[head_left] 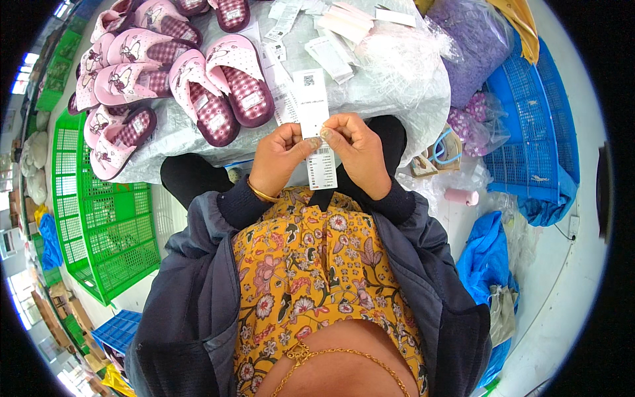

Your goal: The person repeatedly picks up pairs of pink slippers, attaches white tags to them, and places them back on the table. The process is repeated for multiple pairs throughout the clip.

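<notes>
A white paper hang tag (313, 99), printed with a square code above and a barcode below, stands over the table's near edge. My left hand (278, 161) pinches it on the left side between thumb and fingers. Opposite, my right hand (362, 151) grips its right side the same way, the two thumbs almost meeting. Whether it is one folded tag or two pieces cannot be told. Just beyond my left hand lies a pair of pink slippers (231, 63) with checked maroon insoles. More pink slippers (135, 56) are heaped at the far left.
Clear plastic covers the table (390, 99). Loose tags (329, 58) and a crumpled clear bag (403, 49) lie at its far side. Green crates (109, 225) stand on the left. To the right are a purple fluffy bundle (473, 56), a blue crate (529, 126) and a pink roll (461, 196).
</notes>
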Available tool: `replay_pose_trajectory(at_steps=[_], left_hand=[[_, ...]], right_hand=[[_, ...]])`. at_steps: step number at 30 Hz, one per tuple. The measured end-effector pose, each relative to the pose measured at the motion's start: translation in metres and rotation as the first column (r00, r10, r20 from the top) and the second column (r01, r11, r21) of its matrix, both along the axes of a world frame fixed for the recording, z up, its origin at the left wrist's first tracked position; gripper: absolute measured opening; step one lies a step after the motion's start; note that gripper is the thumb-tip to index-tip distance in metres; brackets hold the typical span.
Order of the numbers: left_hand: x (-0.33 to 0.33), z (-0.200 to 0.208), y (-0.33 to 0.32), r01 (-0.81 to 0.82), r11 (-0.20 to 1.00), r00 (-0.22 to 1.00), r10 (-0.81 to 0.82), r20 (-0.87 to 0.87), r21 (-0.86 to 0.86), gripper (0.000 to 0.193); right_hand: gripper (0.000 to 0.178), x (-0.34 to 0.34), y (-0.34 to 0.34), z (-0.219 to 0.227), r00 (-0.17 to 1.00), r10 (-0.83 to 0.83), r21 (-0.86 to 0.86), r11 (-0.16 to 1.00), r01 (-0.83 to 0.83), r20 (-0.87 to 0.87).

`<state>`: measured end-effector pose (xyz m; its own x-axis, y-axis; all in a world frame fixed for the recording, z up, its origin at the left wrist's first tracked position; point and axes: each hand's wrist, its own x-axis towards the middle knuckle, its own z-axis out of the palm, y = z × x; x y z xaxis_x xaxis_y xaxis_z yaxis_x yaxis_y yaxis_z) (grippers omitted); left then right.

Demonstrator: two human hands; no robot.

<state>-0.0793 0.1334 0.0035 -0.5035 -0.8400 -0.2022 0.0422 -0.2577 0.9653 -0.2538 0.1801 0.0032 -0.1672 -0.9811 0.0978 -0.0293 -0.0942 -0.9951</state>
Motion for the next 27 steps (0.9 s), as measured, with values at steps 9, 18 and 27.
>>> replay_pose_trajectory(at_steps=[9,18,27], left_hand=[[0.009,0.018,-0.007,0.137,0.927,0.96,-0.036,0.279,-0.35,0.012],[0.004,0.034,-0.004,0.134,0.853,0.971,-0.011,0.24,-0.504,0.013],[0.0,0.022,-0.009,0.051,0.983,0.995,-0.035,0.091,-0.178,0.016]], right_hand=[[0.015,-0.01,-0.005,0.026,0.689,-0.353,-0.563,0.821,-0.098,-0.634],[0.015,-0.006,0.002,0.007,0.856,-0.182,-0.474,0.877,-0.081,-0.484],[0.008,0.001,0.012,0.006,0.9,-0.212,-0.319,0.944,0.088,-0.38]])
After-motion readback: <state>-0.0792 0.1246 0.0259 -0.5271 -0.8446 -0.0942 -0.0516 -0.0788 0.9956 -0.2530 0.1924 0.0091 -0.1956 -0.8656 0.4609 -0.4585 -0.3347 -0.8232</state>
